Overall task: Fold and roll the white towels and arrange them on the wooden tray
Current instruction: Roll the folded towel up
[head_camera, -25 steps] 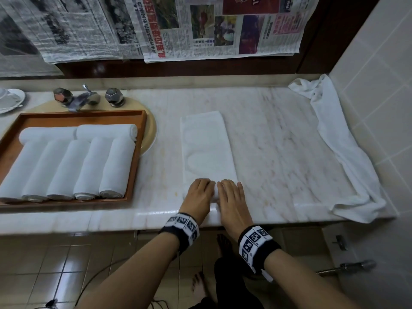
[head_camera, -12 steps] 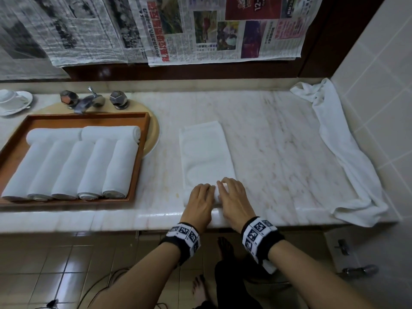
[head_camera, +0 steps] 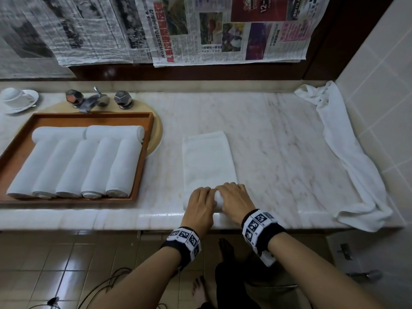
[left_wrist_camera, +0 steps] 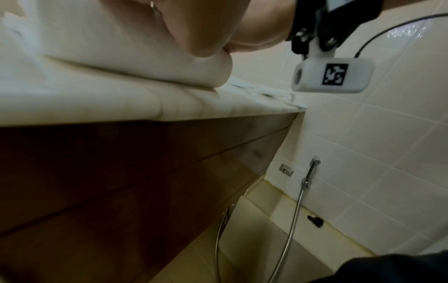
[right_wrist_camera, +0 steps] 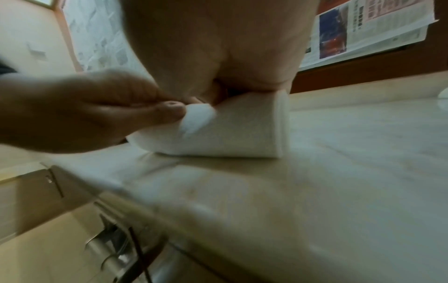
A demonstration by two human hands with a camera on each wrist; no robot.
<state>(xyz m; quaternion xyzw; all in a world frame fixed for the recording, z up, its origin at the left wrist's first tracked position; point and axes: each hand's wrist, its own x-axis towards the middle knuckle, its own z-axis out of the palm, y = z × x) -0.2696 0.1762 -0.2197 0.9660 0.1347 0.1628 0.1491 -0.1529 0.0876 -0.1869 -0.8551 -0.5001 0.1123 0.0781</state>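
Note:
A white towel [head_camera: 207, 161], folded into a long strip, lies on the marble counter [head_camera: 278, 141]. Its near end is rolled up under both hands. My left hand [head_camera: 201, 201] curls over the left part of the roll, thumb and fingers pinching it in the right wrist view [right_wrist_camera: 84, 114]. My right hand [head_camera: 234, 197] curls over the right part, its palm on top of the roll [right_wrist_camera: 230, 130]. The wooden tray [head_camera: 148, 139] at the left holds several rolled white towels [head_camera: 89, 166]. My fingertips are hidden behind the roll.
A loose white towel [head_camera: 347, 157] lies crumpled along the tiled right wall. A tap [head_camera: 91, 100] stands behind the tray, with a cup and saucer [head_camera: 16, 99] at the far left. Newspaper [head_camera: 200, 30] hangs above the counter. The counter's front edge [head_camera: 111, 217] lies just under my wrists.
Both hands have rolled the towel's near end away from the counter edge. The roll is thicker and the flat part of the strip is shorter.

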